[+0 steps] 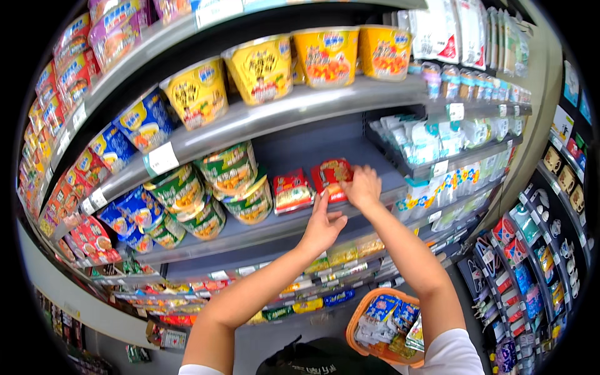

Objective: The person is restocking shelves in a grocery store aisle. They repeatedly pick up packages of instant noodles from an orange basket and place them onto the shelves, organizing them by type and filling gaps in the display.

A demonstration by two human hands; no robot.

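On a grey store shelf (384,166), a glossy red food packet (329,176) leans at a slant. My right hand (365,186) is at its right edge, thumb in front and the other fingers behind or beside it. Below the packet's front edge is my left hand (323,228), fingers apart, with a fingertip touching or very near the packet. Just left of it lies a second red packet (293,193) with a picture of food. Green instant-noodle tubs (247,199) stand stacked farther left.
Yellow noodle tubs (258,70) line the shelf above, whose metal edge (281,112) overhangs the hands. Clear plastic packs (422,136) hang at right. An orange basket (352,328) with several packets stands on the floor. Another display rack (525,243) is at far right.
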